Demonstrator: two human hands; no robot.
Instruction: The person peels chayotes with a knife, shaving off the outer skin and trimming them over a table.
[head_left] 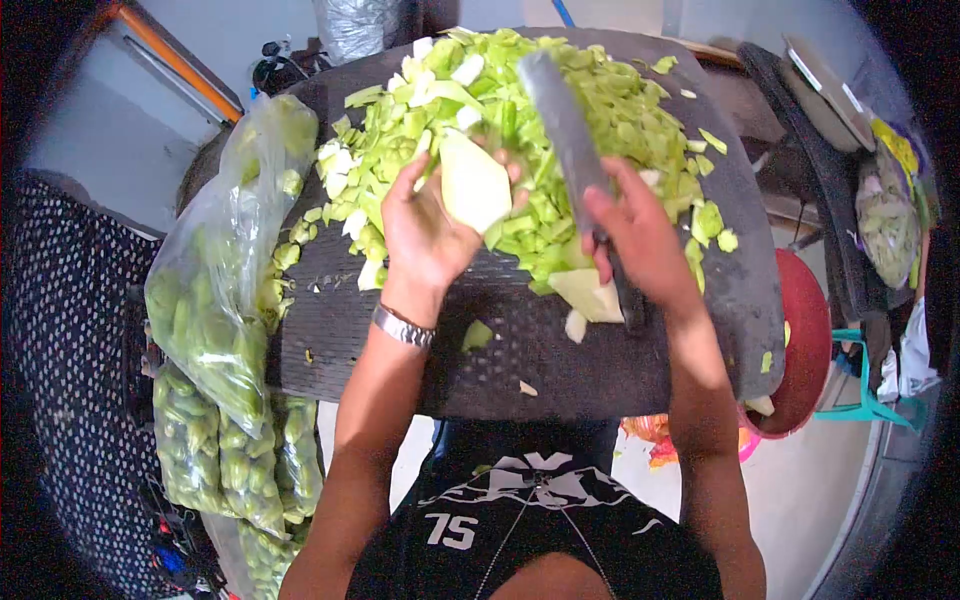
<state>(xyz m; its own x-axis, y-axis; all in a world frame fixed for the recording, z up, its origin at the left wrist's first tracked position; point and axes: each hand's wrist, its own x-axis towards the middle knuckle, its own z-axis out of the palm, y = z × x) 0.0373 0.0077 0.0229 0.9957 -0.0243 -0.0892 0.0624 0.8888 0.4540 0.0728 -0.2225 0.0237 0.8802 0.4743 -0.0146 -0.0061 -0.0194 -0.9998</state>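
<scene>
My left hand is closed around a pale, peeled piece of vegetable that looks like chayote, its cut face turned up. In my right hand is a large knife. The grey blade points up and away from me, and its dark handle shows below my fingers. Blade and vegetable are apart. Beyond both hands spreads a wide heap of chopped green pieces. A larger pale chunk lies on the table under my right hand, partly behind the knife handle.
The dark, ridged table has scattered scraps on it. Clear plastic bags of green vegetables lean against its left side, with more bags below. At the right stand a red tub and a teal stool.
</scene>
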